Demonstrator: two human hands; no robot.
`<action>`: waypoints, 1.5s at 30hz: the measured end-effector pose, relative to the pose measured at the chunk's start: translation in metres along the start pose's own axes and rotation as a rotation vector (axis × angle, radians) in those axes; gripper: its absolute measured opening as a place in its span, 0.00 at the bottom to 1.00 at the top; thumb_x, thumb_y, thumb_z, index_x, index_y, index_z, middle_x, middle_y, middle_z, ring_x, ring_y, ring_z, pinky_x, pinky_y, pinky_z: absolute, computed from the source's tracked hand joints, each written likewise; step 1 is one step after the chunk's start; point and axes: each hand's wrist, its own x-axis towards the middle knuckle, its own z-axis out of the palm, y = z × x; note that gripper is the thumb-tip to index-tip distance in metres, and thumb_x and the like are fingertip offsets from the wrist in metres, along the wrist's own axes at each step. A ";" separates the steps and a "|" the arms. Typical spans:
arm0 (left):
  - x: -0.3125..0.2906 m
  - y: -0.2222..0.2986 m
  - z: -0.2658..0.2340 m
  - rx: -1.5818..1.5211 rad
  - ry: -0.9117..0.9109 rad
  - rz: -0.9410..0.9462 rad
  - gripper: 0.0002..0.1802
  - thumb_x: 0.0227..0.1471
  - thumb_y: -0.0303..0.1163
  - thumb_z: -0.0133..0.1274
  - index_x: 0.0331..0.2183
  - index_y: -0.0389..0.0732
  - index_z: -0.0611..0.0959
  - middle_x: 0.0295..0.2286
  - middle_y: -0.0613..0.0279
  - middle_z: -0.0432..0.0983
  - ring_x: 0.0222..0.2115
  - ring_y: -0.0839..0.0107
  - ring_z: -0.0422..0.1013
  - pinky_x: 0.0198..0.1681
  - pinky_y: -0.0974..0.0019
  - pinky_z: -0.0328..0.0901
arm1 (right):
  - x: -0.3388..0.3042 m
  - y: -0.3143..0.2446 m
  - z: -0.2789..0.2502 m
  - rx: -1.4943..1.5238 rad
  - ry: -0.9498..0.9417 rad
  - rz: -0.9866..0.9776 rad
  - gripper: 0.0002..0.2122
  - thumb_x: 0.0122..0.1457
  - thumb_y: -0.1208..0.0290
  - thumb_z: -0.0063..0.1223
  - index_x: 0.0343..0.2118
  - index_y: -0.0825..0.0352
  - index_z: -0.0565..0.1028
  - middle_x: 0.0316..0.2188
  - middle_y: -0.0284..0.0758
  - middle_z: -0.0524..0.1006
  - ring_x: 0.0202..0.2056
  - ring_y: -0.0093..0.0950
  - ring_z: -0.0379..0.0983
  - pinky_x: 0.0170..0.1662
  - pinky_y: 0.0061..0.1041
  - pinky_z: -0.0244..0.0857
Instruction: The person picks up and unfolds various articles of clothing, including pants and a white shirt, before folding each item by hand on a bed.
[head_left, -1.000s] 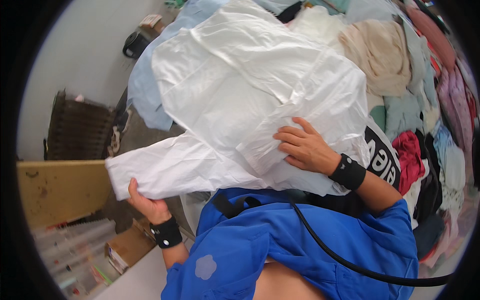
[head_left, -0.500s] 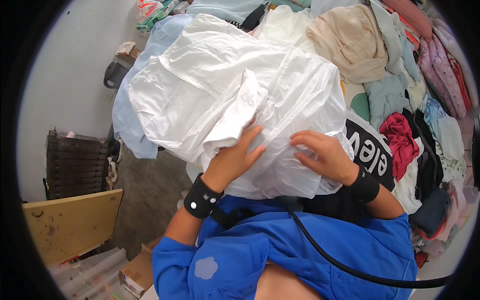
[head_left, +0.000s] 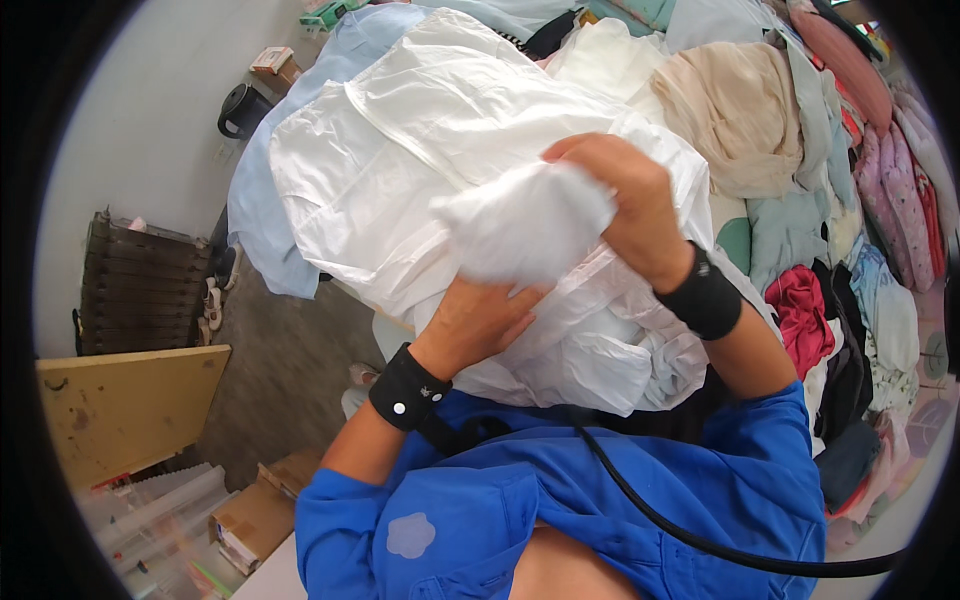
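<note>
Packages in view from my head camera, by clock direction from the picture's centre. At eleven o'clock, near the top rim, a small flat carton [head_left: 272, 60], white with a reddish band, lies on a brown box [head_left: 287, 75] against the pale wall. At twelve o'clock, cut by the top edge, a green-and-white package [head_left: 330, 12] is partly visible. At seven o'clock, low in the picture, two brown cardboard boxes [head_left: 262, 508] stand side by side, the nearer one carrying a white label [head_left: 232, 548] on its end. Beside them lie clear plastic-wrapped bundles [head_left: 150, 515]. No screens or signs show.
</note>
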 end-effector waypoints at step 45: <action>-0.057 0.019 0.015 -0.149 0.153 0.170 0.16 0.34 0.25 0.51 0.33 0.42 0.75 0.26 0.63 0.67 0.25 0.67 0.65 0.28 0.68 0.62 | -0.002 0.093 -0.035 0.441 0.121 0.759 0.23 0.41 0.77 0.43 0.45 0.71 0.65 0.30 0.31 0.69 0.25 0.17 0.63 0.29 0.15 0.58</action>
